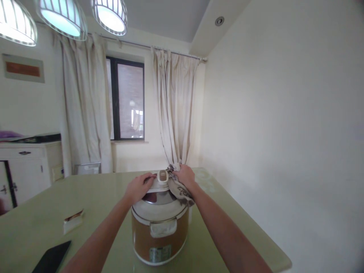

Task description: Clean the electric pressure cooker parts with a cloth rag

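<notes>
A rice cooker (160, 237) with a brown body and a white lid stands upright on the green table, its front handle facing me. My left hand (140, 187) rests on the left side of the lid, fingers lying over it beside the knob (162, 176). In my right hand (184, 176) is a patterned cloth (181, 192), bunched at the fingers and draped over the right side of the lid. The cloth hides that part of the lid, and the right fingertips are partly covered by it.
On the table (110, 197) to the left lie a dark flat device (53, 258) and a small white-and-brown packet (73, 221). A wall (284, 132) runs along the right. A white cabinet (27, 163) stands at the far left, and lamps (109, 17) hang overhead.
</notes>
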The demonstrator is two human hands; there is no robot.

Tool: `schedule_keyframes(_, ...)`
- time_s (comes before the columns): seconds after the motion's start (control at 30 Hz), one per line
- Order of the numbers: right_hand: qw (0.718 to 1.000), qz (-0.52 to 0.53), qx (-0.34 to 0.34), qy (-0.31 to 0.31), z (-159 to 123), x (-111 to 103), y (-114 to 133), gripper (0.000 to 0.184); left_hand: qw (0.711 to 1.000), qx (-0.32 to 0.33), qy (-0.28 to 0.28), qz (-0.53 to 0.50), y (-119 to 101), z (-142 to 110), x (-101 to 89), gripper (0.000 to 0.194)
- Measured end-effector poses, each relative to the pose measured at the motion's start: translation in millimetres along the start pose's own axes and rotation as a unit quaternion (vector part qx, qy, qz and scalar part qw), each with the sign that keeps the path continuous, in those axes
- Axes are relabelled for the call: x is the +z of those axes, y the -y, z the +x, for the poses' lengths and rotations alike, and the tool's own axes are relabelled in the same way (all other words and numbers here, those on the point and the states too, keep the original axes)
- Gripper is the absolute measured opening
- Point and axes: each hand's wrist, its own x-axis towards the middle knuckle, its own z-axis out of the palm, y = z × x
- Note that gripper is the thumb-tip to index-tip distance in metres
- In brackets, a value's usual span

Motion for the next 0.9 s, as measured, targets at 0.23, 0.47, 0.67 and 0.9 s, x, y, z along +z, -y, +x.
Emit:
schedule_keyframes(0.23, 0.989, 0.041, -0.104, -0.092, -74.8, -2.7, -18.2, 0.042, 0.988, 0.02, 0.039, -0.145, 9.0, 16.3, -1.0, 0.06)
schedule_keyframes(0.47, 0.959, 0.071, -0.269, -0.063, -153.0, -1.8, 2.7, 0.049, 0.947, -0.059, 0.099, -0.301, 7.1, 15.6, -4.5, 0.083)
schedule_keyframes(0.67, 0.923, -0.043, -0.382, -0.009, -137.1, 15.6, 90.4, 0.051, 0.89, -0.127, 0.185, -0.397, -0.1, 19.2, -20.2, 0.097)
schedule_keyframes(0.9, 0.896, -0.001, -0.443, -0.003, -136.3, 12.8, 56.3, 0.054, 0.866, -0.118, 0.227, -0.429, 6.1, 15.9, -24.9, 0.1)
